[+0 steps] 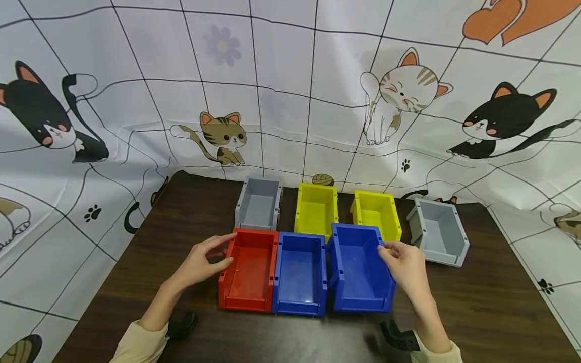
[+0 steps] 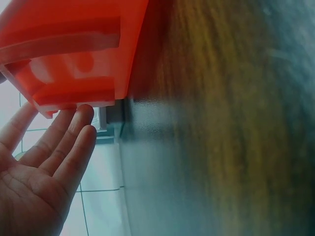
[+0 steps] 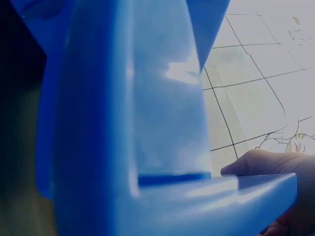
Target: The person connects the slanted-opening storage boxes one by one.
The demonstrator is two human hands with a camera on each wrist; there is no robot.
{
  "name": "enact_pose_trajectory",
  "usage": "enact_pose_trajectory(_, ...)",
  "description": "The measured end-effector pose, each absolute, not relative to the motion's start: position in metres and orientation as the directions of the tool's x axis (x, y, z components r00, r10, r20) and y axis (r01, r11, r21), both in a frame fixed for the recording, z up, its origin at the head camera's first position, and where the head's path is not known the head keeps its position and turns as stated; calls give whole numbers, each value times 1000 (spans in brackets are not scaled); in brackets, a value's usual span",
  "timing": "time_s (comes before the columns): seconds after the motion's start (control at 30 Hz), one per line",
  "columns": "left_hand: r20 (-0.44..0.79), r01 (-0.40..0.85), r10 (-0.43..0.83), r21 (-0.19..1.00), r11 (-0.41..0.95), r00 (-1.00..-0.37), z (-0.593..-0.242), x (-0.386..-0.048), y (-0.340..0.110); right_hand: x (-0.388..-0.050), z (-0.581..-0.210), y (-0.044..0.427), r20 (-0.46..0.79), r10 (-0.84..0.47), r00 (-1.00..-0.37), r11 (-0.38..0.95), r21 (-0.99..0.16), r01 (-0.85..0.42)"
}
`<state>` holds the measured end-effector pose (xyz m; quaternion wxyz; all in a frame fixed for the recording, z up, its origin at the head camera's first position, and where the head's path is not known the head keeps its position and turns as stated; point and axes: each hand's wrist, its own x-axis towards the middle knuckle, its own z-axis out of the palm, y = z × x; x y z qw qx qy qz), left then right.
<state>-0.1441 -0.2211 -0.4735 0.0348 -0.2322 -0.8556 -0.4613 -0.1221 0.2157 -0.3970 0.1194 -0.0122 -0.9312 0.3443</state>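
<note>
The right hand [image 1: 405, 264] pinches the right wall of a blue bin [image 1: 360, 267], which is slightly raised and tilted; in the right wrist view the thumb of that hand [image 3: 268, 164] lies over the rim of the bin [image 3: 167, 98]. Left of it, a second blue bin [image 1: 300, 275] stands side by side with a red bin [image 1: 249, 269]. The left hand [image 1: 199, 262] touches the red bin's left side with spread fingers and thumb. In the left wrist view its fairly straight fingers [image 2: 74, 152] rest against the red bin [image 2: 74, 44].
Behind stand a grey bin [image 1: 258, 201], two yellow bins, one left [image 1: 316, 209] and one right [image 1: 376, 214], and another grey bin [image 1: 440, 232] at the right. All are on a dark wooden table [image 1: 490, 307], with a cat-print cloth [image 1: 290, 60] hanging behind.
</note>
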Motion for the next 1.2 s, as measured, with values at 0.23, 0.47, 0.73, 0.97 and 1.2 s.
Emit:
enact_pose_trajectory(0.23, 289, 438, 359, 773, 459, -887, -474, -144, -220, -120, -403, 211, 186, 147, -971, 748, -663, -14)
enact_pose_trajectory(0.47, 292, 440, 361, 779, 446, -885, -472, -143, -219, -119, -402, 211, 191, 115, -975, 756, -654, -39)
enact_pose_trajectory(0.73, 261, 409, 349, 784, 467, -900, -458, -136, -212, -118, -406, 214, 227, 109, -968, 771, -634, -62)
enact_pose_trajectory(0.97, 254, 414, 370, 786, 459, -893, -435, -126, -206, -118, -408, 201, 508, 27, -861, 869, -438, -230)
enact_pose_trajectory(1.2, 245, 406, 366, 783, 471, -898, -434, -127, -206, -121, -401, 175, 307, -452, -838, 810, -252, -529)
